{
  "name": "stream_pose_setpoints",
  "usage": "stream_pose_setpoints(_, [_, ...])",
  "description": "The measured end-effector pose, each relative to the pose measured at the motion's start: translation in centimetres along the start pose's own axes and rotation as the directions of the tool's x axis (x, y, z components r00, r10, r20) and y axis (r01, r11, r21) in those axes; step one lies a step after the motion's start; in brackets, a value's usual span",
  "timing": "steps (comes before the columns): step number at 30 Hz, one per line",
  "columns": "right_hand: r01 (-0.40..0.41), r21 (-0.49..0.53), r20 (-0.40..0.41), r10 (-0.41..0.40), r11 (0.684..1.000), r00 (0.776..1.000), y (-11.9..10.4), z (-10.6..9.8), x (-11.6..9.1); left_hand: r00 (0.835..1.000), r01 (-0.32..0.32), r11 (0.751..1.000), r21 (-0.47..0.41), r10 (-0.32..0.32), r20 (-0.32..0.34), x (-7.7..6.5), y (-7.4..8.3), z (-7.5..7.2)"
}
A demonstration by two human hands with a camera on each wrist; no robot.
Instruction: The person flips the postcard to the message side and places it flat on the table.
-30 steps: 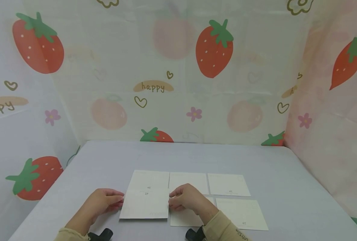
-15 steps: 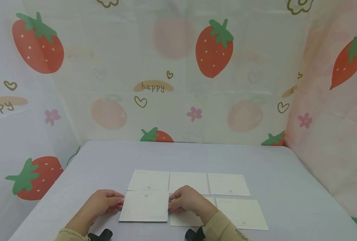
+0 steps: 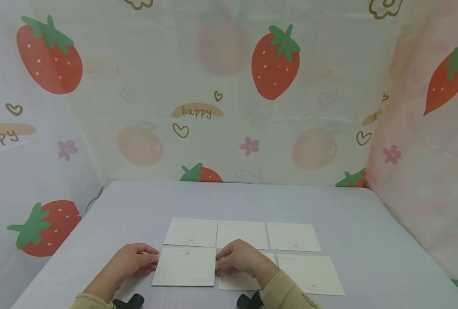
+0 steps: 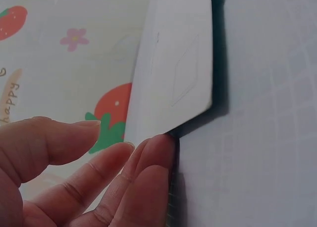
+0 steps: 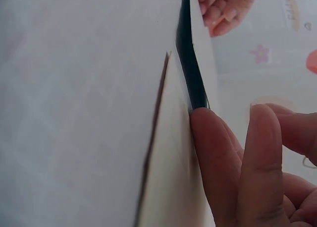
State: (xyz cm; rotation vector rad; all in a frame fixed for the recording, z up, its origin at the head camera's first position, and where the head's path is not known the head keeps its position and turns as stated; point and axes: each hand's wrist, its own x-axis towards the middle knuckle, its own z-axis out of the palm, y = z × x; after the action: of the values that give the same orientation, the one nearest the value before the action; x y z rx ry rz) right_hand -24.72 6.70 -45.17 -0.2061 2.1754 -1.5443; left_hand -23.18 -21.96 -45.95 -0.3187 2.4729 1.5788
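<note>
A white postcard [image 3: 184,269], printed side with faint postcode boxes up, lies between my two hands at the lower left of the laid-out cards. The fingertips of my left hand [image 3: 136,259] touch its left edge. From the other side, my right hand [image 3: 245,259] has its fingertips against the right edge. In the left wrist view the postcard [image 4: 190,58] shows a drawn stamp box, and a dark strip lies under its edge. Thumb and fingers stand apart there. In the right wrist view a finger [image 5: 213,138] meets the card's edge.
Behind lie three more cards in a row: left [image 3: 190,234], middle [image 3: 244,231] and right [image 3: 293,237]. The near row has a card [image 3: 236,282] partly under my right hand and another [image 3: 310,274] to its right. A white cloth covers the table [image 3: 368,231].
The postcard between my hands has come slightly towards me, and a narrow gap now shows between it and the card behind. Both hands have hardly moved.
</note>
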Motion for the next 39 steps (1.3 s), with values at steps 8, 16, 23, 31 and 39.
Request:
stream_pose_setpoints(8, [0.003, 0.032, 0.029, -0.004, 0.999, 1.0, 0.1, 0.0, 0.1, 1.0, -0.009, 1.0, -0.002, 0.009, 0.001, 0.1, -0.1, 0.0])
stream_pose_setpoints(16, [0.011, 0.057, 0.043, -0.014, 0.998, 0.999, 0.2, -0.1, 0.1, 1.0, -0.014, 1.0, -0.021, 0.014, 0.005, 0.1, -0.1, -0.1])
stream_pose_setpoints(23, [0.02, 0.053, 0.062, -0.023, 0.998, 0.998, 0.2, -0.3, 0.1, 1.0, -0.005, 0.999, -0.037, 0.005, 0.005, 0.0, 0.0, -0.1])
stream_pose_setpoints(31, [0.028, 0.015, 0.06, -0.028, 1.0, 0.998, -0.2, -0.8, -0.1, 1.0, 0.006, 1.0, -0.01, -0.006, 0.011, 0.0, 0.2, -0.2])
stream_pose_setpoints(39, [0.053, -0.001, 0.008, -0.053, 0.999, 0.999, -1.6, -2.9, -0.2, 1.0, -0.013, 0.999, 0.052, 0.012, 0.006, 0.3, 1.0, -0.9])
